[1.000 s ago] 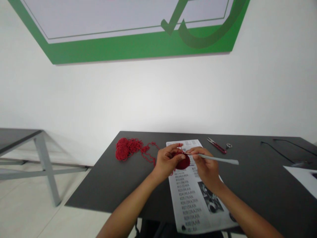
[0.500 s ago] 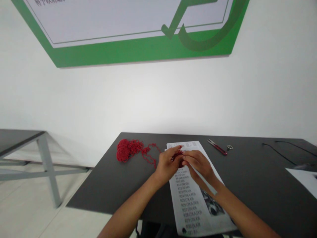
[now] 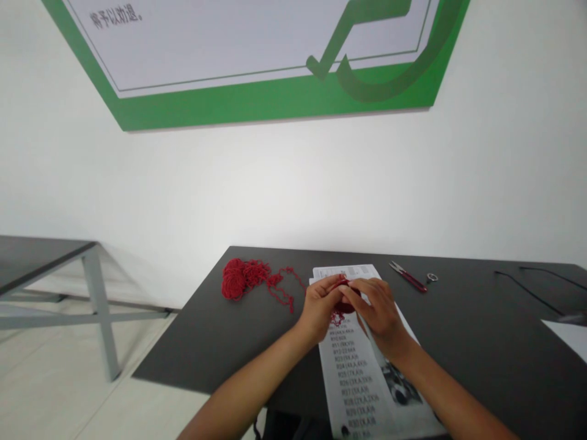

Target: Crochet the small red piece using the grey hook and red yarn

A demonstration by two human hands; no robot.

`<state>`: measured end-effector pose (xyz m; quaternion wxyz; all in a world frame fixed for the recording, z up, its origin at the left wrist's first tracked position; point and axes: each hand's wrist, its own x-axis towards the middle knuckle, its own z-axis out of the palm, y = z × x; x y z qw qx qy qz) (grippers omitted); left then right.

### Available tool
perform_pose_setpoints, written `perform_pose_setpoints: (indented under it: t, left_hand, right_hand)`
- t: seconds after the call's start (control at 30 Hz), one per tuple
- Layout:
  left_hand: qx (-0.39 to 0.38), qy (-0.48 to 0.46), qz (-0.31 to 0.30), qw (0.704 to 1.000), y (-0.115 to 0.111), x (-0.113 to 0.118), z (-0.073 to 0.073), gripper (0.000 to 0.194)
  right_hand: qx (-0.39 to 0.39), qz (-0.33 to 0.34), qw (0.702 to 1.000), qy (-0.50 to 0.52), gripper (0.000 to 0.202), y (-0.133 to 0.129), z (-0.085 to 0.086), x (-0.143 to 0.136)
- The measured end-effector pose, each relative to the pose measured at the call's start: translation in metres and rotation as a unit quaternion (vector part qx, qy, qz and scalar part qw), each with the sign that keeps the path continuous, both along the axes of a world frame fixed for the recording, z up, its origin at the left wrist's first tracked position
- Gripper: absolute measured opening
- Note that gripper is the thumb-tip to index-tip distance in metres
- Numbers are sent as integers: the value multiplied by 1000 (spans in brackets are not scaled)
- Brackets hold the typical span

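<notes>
Both hands meet over the printed sheet, around a small dark red crochet piece. My left hand is closed on its left edge, thumb and forefinger pinching the top. From the right, my right hand pinches the same piece, fingertips nearly touching the left ones. A pale slim handle, perhaps of a crochet hook, shows faintly below the right palm; its tip is hidden. Loose red loops hang under the left fingers. A strand of red yarn runs left to a tangled ball of red yarn.
The printed sheet, with rows of text and a photo, lies on the dark table. Red-handled thread snips and a small metal ring lie behind right. Eyeglasses and white paper are at far right.
The right hand has turned and its fingers have closed on the crochet piece; the pale handle, plain before, is now mostly hidden. The left forefinger has lowered. The whole view has shifted slightly.
</notes>
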<state>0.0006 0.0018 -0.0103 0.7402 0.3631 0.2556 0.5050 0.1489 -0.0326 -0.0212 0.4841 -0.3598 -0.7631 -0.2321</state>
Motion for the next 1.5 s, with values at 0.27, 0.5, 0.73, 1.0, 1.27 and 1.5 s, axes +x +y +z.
perform_pose_setpoints:
  t: [0.27, 0.5, 0.73, 1.0, 1.27, 1.5]
  left_hand:
    - [109, 43, 24, 993, 13, -12, 1, 51]
    - [328, 250, 154, 898, 26, -28, 6, 41]
    - [331, 282, 190, 880, 24, -27, 7, 34]
    - [292, 256, 206, 898, 20, -23, 11, 28]
    - [298, 216, 184, 911, 18, -24, 7, 35]
    - [384, 268, 178, 865, 6, -21, 4, 32]
  right_hand:
    - [-118, 99, 970, 189, 18, 2, 0, -6]
    - [-138, 90, 969, 182, 5, 3, 10, -8]
    - [-214, 86, 946, 226, 12, 1, -5, -9]
    - [-361, 239, 752, 497, 22, -5, -3, -18]
    - [-380, 412, 574, 597, 17, 1, 14, -23]
    - [-333, 335, 682, 558, 16, 4, 4, -15]
